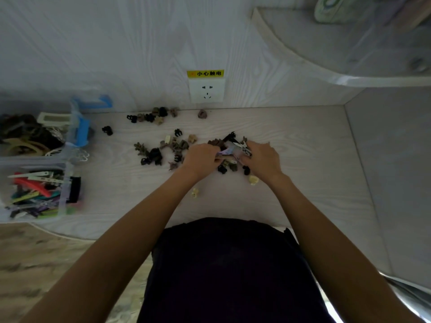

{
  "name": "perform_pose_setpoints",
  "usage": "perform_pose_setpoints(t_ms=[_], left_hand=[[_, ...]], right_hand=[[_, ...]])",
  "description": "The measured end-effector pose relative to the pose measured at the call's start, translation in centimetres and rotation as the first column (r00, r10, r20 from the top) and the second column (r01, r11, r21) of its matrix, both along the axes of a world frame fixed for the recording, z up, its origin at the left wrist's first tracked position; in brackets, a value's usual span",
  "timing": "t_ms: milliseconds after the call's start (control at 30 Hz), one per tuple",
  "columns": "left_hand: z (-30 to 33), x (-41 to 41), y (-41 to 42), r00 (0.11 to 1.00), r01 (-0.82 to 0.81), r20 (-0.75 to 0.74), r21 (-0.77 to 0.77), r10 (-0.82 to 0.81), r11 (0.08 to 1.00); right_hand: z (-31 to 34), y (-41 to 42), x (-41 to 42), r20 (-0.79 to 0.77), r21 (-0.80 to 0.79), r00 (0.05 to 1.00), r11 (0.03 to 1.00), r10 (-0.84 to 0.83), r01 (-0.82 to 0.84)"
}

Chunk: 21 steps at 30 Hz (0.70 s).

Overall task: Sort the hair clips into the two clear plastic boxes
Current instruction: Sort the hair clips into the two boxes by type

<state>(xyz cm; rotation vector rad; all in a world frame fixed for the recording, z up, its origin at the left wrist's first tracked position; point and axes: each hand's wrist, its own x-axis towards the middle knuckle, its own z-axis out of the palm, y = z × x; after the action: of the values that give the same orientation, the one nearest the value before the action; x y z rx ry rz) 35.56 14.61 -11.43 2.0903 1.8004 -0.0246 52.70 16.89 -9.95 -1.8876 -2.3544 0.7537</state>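
Note:
Several small claw hair clips point(161, 150), black, brown and cream, lie scattered over the white table point(303, 145). My left hand point(202, 157) and my right hand point(262, 158) meet over the middle of the pile. Between them they hold a bunch of long flat clips point(229, 151), purple, tan and white. Two clear plastic boxes stand at the left edge. The near box point(63, 206) holds colourful flat clips. The far box point(70, 136) holds hair bands and larger clips.
A row of small claw clips point(151, 116) lies along the back wall under a wall socket point(206, 90) with a yellow warning label. A blue box latch point(81, 131) sticks up from the far box. A curved shelf point(349, 54) hangs at upper right.

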Motion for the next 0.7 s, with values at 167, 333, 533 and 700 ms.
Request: perform_pose_setpoints(t_ms=[167, 333, 533, 700], left_hand=[[0.1, -1.4, -1.5, 0.998, -0.046, -0.032, -0.036, 0.045, 0.998], [0.3, -2.0, -1.4, 0.989, -0.047, 0.140, 0.077, 0.036, 0.996], [0.1, -0.1, 0.5, 0.986, 0.148, 0.084, -0.026, -0.146, 0.989], [0.1, -0.6, 0.6, 0.989, 0.081, 0.132, -0.066, -0.072, 0.995]], right_hand=[[-1.3, -0.1, -0.6, 0.118, -0.065, 0.992, 0.997, 0.045, -0.037], [-1.3, -0.6, 0.5, 0.144, -0.074, 0.989, 0.997, 0.007, 0.004], [-0.5, -0.3, 1.6, 0.155, -0.027, 0.987, 0.998, -0.045, 0.050], [-0.9, -0.7, 1.8, 0.175, -0.014, 0.985, 1.000, -0.008, 0.011]])
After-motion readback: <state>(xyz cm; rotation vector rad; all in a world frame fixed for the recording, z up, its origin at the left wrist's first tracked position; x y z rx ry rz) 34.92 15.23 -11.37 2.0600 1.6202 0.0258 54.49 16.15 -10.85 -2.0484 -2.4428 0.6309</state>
